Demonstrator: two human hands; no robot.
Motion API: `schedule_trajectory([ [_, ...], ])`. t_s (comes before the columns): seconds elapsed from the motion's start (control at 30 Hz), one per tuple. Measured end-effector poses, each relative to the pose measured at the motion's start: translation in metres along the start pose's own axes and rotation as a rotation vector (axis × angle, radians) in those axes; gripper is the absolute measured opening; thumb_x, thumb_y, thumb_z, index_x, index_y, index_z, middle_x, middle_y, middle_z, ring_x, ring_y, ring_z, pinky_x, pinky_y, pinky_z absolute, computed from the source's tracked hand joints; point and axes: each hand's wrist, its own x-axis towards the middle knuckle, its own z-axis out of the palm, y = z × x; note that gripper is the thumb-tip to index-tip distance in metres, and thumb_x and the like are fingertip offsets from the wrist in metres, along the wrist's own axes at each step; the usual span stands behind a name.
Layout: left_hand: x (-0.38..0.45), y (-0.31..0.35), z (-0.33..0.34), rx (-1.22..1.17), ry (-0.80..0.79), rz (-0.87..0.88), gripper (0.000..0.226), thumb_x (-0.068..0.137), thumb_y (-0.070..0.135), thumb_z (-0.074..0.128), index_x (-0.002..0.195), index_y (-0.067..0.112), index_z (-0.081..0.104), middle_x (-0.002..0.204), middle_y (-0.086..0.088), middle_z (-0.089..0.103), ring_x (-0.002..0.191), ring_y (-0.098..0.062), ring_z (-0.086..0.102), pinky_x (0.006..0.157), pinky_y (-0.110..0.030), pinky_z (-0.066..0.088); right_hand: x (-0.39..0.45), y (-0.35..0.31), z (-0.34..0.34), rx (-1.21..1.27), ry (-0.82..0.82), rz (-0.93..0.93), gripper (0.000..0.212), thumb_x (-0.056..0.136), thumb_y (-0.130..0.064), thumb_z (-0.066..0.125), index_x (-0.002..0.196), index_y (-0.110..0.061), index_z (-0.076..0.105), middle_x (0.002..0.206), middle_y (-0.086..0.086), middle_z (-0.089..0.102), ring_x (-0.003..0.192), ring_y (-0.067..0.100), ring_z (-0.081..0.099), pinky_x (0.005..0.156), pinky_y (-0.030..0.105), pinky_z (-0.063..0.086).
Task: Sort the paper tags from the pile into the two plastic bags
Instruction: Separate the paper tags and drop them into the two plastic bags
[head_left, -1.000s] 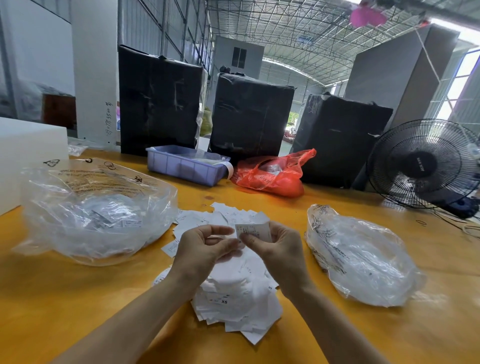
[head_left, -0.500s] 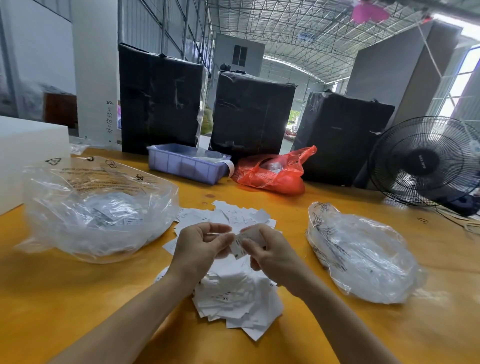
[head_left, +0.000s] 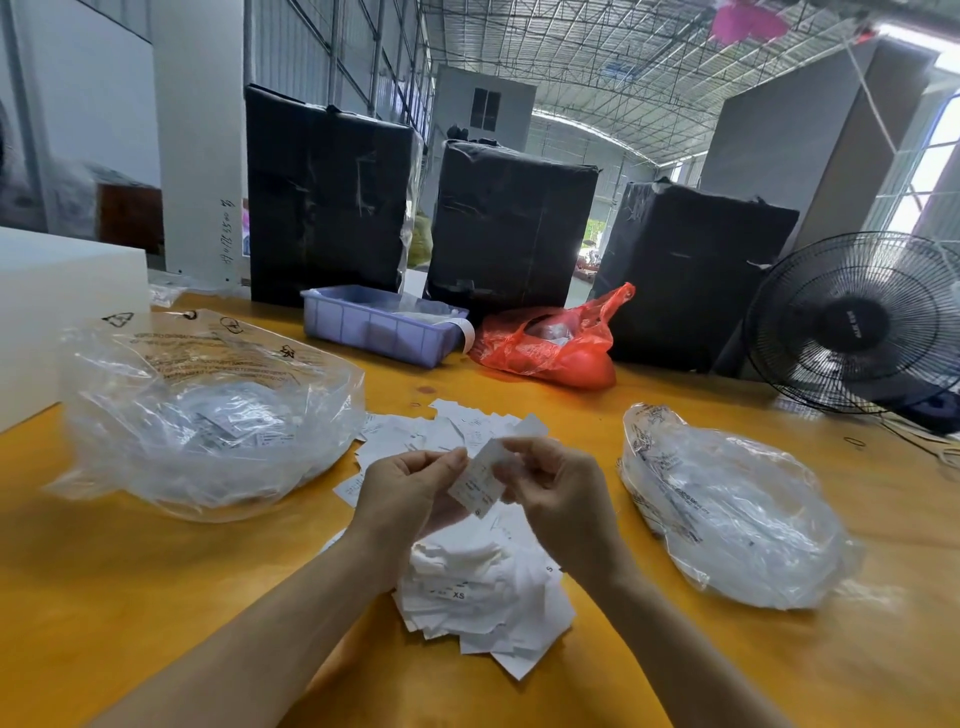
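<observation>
Your left hand (head_left: 410, 493) and right hand (head_left: 558, 491) are raised together above the pile of paper tags (head_left: 483, 582), near the middle of the yellow table (head_left: 130, 597). Both hands grip one paper tag (head_left: 479, 480): the right thumb and fingers pinch its upper edge, and the left thumb and curled fingers meet its left edge. The tag hangs tilted between the two hands, printed face toward you; the print is too small to read.

The pile lies directly below and beyond your hands, spread loosely on the table. One tag near the front of the pile shows the marking "XS".

The left plastic bag (head_left: 208, 410) sits on the table to the left of the pile, its near edge just beside the pile's far tags. It stands puffed up and holds tags that show through the clear film. The right plastic bag (head_left: 727, 514) lies to the right of the pile, apart from it, flatter, with white contents visible inside.

At the far edge of the table stand a purple bin (head_left: 374, 327) and a red plastic bag (head_left: 550, 345), side by side. Three black wrapped bales (head_left: 514, 223) stand behind them. A black fan (head_left: 857, 322) stands at the far right.
</observation>
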Motion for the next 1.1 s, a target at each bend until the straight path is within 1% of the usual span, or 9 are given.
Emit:
schedule_trajectory([
  [0.2, 0.000, 0.000, 0.000, -0.039, 0.030, -0.041, 0.017, 0.089, 0.017, 0.060, 0.093, 0.002, 0.065, 0.082, -0.014, 0.064, 0.073, -0.021, 0.061, 0.062, -0.028, 0.051, -0.003, 0.002, 0.009, -0.232, -0.150, -0.073, 0.035, 0.094, -0.019, 0.057, 0.128, -0.014, 0.058, 0.095, -0.001, 0.053, 0.076, 0.005, 0.051, 0.070, 0.010, 0.041],
  [0.3, 0.000, 0.003, 0.000, -0.078, 0.039, -0.058, 0.015, 0.089, 0.019, 0.060, 0.090, 0.005, 0.065, 0.083, -0.013, 0.064, 0.074, -0.021, 0.059, 0.062, -0.027, 0.048, -0.004, -0.004, 0.006, -0.194, -0.099, -0.091, 0.033, 0.088, -0.018, 0.065, 0.121, -0.015, 0.062, 0.097, -0.006, 0.056, 0.075, 0.003, 0.056, 0.067, 0.009, 0.044],
  [0.4, -0.001, 0.004, 0.001, -0.092, 0.065, -0.045, 0.015, 0.089, 0.020, 0.060, 0.087, 0.007, 0.066, 0.071, -0.006, 0.067, 0.060, -0.015, 0.062, 0.049, -0.022, 0.049, -0.007, -0.007, 0.006, -0.160, -0.154, -0.092, 0.027, 0.082, -0.015, 0.072, 0.109, -0.014, 0.070, 0.096, -0.002, 0.065, 0.074, 0.007, 0.060, 0.067, 0.013, 0.048],
  [0.57, -0.005, 0.007, 0.002, -0.117, 0.022, -0.027, 0.016, 0.087, 0.019, 0.061, 0.087, 0.005, 0.067, 0.067, -0.002, 0.071, 0.053, -0.011, 0.066, 0.045, -0.020, 0.050, -0.005, -0.009, 0.005, 0.036, -0.169, 0.064, 0.016, 0.079, -0.011, 0.075, 0.094, -0.013, 0.070, 0.098, -0.003, 0.070, 0.077, 0.014, 0.065, 0.066, 0.018, 0.051],
  [0.7, -0.003, 0.007, 0.002, -0.083, -0.024, -0.075, 0.024, 0.090, 0.028, 0.058, 0.095, 0.007, 0.068, 0.089, -0.013, 0.073, 0.074, -0.021, 0.067, 0.058, -0.027, 0.052, -0.002, -0.009, -0.002, 0.355, -0.067, 0.254, 0.012, 0.080, 0.000, 0.071, 0.089, -0.006, 0.067, 0.070, 0.000, 0.070, 0.060, 0.010, 0.063, 0.058, 0.019, 0.048],
  [0.8, -0.001, 0.007, 0.000, 0.029, -0.065, -0.132, 0.042, 0.087, 0.042, 0.058, 0.101, 0.003, 0.066, 0.093, -0.020, 0.072, 0.086, -0.031, 0.070, 0.065, -0.032, 0.057, 0.001, -0.006, -0.008, 0.473, 0.022, 0.363, 0.011, 0.080, -0.001, 0.070, 0.091, -0.003, 0.066, 0.069, 0.007, 0.068, 0.058, 0.013, 0.063, 0.062, 0.025, 0.050],
  [0.87, -0.002, 0.007, -0.001, 0.096, -0.136, -0.143, 0.045, 0.078, 0.038, 0.067, 0.099, -0.002, 0.066, 0.089, -0.020, 0.073, 0.078, -0.028, 0.072, 0.062, -0.029, 0.060, 0.002, -0.005, -0.009, 0.511, 0.059, 0.397, 0.009, 0.082, 0.000, 0.068, 0.091, -0.001, 0.066, 0.070, 0.009, 0.068, 0.058, 0.014, 0.064, 0.063, 0.026, 0.051],
  [0.93, -0.002, 0.007, -0.004, 0.203, -0.194, -0.101, 0.033, 0.074, 0.024, 0.072, 0.095, -0.001, 0.068, 0.083, -0.017, 0.074, 0.065, -0.020, 0.071, 0.055, -0.023, 0.057, 0.002, -0.004, -0.009, 0.536, 0.079, 0.412, 0.007, 0.083, 0.001, 0.067, 0.089, -0.001, 0.066, 0.069, 0.009, 0.068, 0.057, 0.015, 0.064, 0.061, 0.025, 0.052],
  [1.1, 0.001, 0.016, -0.008, 0.326, -0.116, 0.034, 0.012, 0.080, 0.010, 0.069, 0.089, 0.001, 0.069, 0.076, -0.015, 0.072, 0.049, -0.009, 0.061, 0.047, -0.018, 0.046, 0.003, -0.002, -0.009, 0.511, 0.085, 0.395, 0.006, 0.083, -0.001, 0.067, 0.089, -0.003, 0.066, 0.065, 0.005, 0.069, 0.057, 0.013, 0.066, 0.056, 0.020, 0.052],
])
